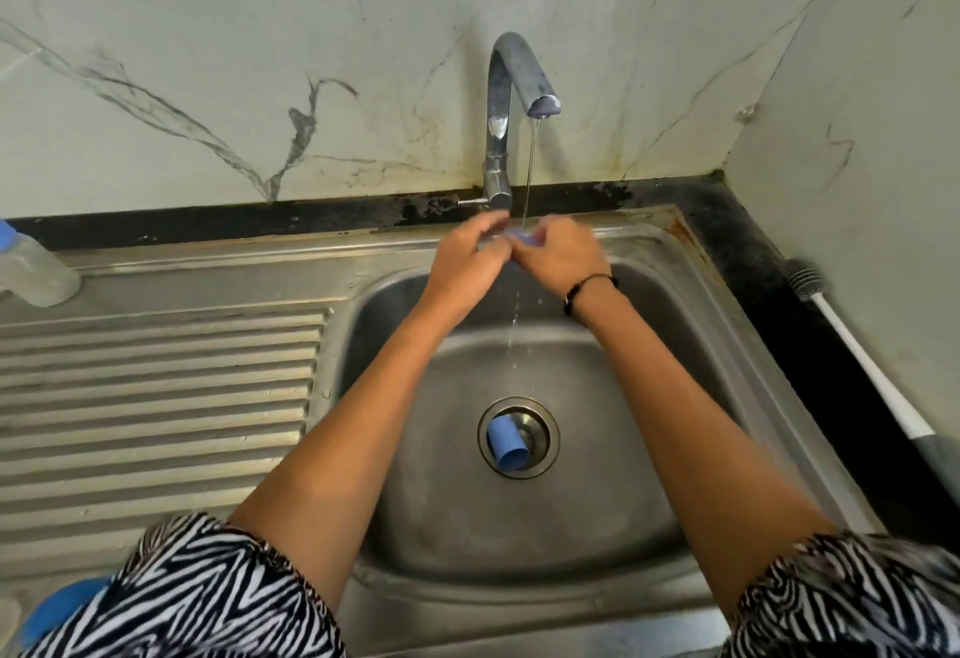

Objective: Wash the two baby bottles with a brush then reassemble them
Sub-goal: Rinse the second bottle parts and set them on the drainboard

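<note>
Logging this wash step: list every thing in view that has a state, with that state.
tap: running, thin stream.
left hand: under the stream, holds a small blue part.
right hand: grips the same part.
blue cap: lying on its side in the drain.
bottle brush: lying unused on the counter.
bottle: on the drainboard, blue top on.

— Any writing you can make out anywhere?
— None. No label, brand, number or sign is readable.
— Even on the bottle [36, 270] at the left edge of the frame?
— It shows no print that can be read.
</note>
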Available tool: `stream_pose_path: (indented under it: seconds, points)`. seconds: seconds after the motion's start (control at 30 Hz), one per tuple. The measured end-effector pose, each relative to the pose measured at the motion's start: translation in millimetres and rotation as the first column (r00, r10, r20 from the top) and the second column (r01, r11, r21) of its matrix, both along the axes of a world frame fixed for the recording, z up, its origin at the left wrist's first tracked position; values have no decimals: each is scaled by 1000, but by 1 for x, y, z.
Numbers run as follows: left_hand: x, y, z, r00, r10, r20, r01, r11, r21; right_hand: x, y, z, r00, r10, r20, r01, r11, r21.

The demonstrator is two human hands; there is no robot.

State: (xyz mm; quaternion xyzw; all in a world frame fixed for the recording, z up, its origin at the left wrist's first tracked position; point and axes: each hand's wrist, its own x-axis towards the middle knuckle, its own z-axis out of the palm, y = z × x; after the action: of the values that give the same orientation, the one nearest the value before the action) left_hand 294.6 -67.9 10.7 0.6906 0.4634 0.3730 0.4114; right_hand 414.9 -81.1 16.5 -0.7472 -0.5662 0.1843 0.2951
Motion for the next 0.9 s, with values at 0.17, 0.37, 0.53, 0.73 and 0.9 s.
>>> stream_pose_path:
  seconds: [0.17, 0.37, 0.53, 0.73, 0.9]
  points:
    - [-1, 4, -1, 995, 97, -27, -98, 995, -26, 0, 0, -9, 995, 21, 94, -18, 999, -35]
    - [-4, -8, -1, 989, 131, -72, -132, 991, -15, -4, -13, -16, 998, 37, 53, -38, 999, 22]
    - [-5, -13, -3, 987, 142, -81, -143, 990, -14, -6, -20, -16, 999, 46, 23, -49, 991, 125]
    - [-9, -23, -11, 979, 148, -136, -154, 987, -35, -4, -25, -17, 996, 82, 28, -80, 996, -49]
    - [-16, -23, -11, 968, 173, -183, -202, 967, -157, -15, -27, -21, 991, 132, -7, -132, 987, -87]
